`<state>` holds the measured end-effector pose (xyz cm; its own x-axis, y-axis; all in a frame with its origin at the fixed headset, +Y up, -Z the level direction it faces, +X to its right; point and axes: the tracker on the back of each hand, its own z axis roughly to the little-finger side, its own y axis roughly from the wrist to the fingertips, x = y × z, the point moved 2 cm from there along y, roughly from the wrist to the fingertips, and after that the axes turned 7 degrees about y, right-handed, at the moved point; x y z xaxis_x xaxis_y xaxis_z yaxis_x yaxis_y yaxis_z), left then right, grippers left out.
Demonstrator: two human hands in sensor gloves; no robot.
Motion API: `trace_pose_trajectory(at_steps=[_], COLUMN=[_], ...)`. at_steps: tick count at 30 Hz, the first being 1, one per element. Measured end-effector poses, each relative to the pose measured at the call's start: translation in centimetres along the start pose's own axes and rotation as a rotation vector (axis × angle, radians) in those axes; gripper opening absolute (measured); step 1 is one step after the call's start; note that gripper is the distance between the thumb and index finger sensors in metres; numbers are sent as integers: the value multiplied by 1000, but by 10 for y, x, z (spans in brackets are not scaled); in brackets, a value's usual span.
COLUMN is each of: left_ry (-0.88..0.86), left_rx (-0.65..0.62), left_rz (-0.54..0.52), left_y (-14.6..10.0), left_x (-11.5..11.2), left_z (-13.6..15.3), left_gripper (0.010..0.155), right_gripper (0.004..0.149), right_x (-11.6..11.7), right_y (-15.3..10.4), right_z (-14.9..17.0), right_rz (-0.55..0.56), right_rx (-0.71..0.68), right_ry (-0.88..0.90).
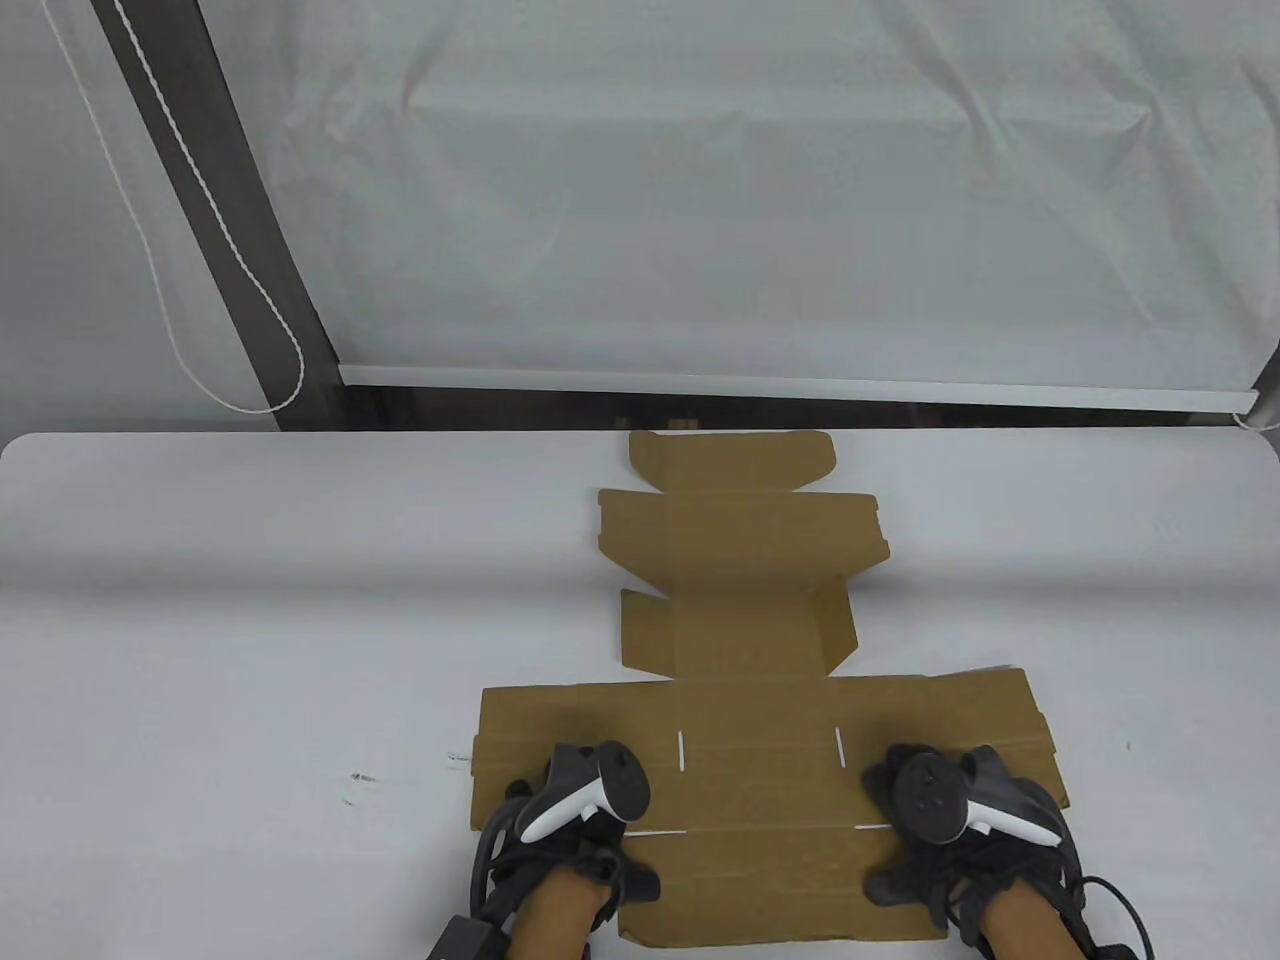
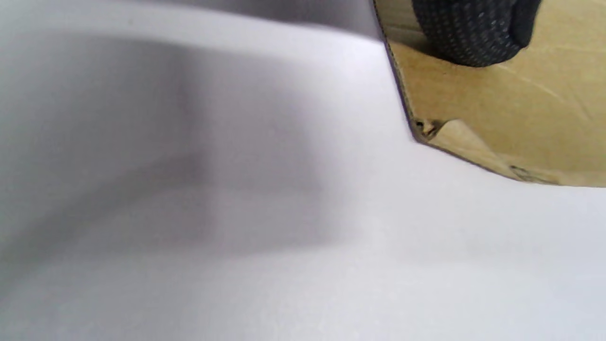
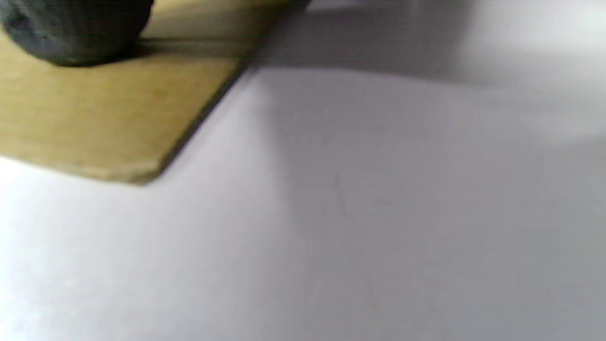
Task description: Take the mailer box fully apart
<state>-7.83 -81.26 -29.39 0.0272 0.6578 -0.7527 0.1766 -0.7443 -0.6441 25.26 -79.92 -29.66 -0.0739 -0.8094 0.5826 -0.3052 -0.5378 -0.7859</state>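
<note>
The brown cardboard mailer box (image 1: 745,640) lies unfolded and nearly flat on the white table, stretching from the far edge to the near edge. One small side flap (image 1: 835,625) on its right still stands up a little. My left hand (image 1: 570,810) rests flat on the wide near panel's left part. My right hand (image 1: 950,810) rests flat on its right part. In the left wrist view a gloved finger (image 2: 473,33) presses the cardboard (image 2: 521,118) near a corner. In the right wrist view a gloved finger (image 3: 71,33) presses the cardboard (image 3: 109,113) near its edge.
The white table (image 1: 250,620) spreads to the left and right of the cardboard. Behind it hangs a white roller blind (image 1: 760,200) with a pull cord (image 1: 180,330) and a dark post (image 1: 220,200) at the left.
</note>
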Motion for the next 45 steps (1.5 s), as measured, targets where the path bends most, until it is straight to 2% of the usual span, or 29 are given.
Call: trace_pose_trajectory(at_steps=[3,5,10,12,16,20,25,27,30,33,35,36,37,41,45], left_ry=[2,9,18,17,23,26,38,33,22,27,25,15,5,-2,-46], left_rx=[-6,-3,-1,-3,-9,-15,-18,-19,-26,-40,-46,-52,-58,-70,-112], left_rz=[5,9,24,31,34,38,40,45,44,42,41,37,34,9,-42], left_y=[0,0,0,-1,-1,-2,-3,-3,-3,-1,-1,-1,0,0,-4], left_x=[0,0,0,-1,-1,-1,-1,-1,-1,-1,0,0,-1,1,6], left_z=[-1,-3,-6,-6,-6,-6,-6,-6,-5,-7,-7,-6,-5,-4,-3], left_gripper=[103,102,103,103,103,103,103,103,103,103,103,103,103,103,96], right_gripper=[100,97,85,79,73,72,73,73,71,71,74,75,77,78,77], right_x=[0,-4,-44,-58,-68,-66,-60,-56,-50,-48,-45,-42,-42,-58,-59], right_y=[-2,-5,-7,1,25,56,67,69,65,62,59,54,47,10,-28], right_z=[-1,-5,-21,-25,-30,-25,-4,10,29,34,30,22,15,-15,-39], right_rz=[9,65,393,452,451,386,314,288,225,213,197,136,122,255,346], right_rx=[-11,-43,-150,-150,-112,-10,42,59,95,99,100,76,36,-107,-236], right_ry=[31,0,-6,-63,-222,-341,-240,-138,6,13,85,166,217,281,266])
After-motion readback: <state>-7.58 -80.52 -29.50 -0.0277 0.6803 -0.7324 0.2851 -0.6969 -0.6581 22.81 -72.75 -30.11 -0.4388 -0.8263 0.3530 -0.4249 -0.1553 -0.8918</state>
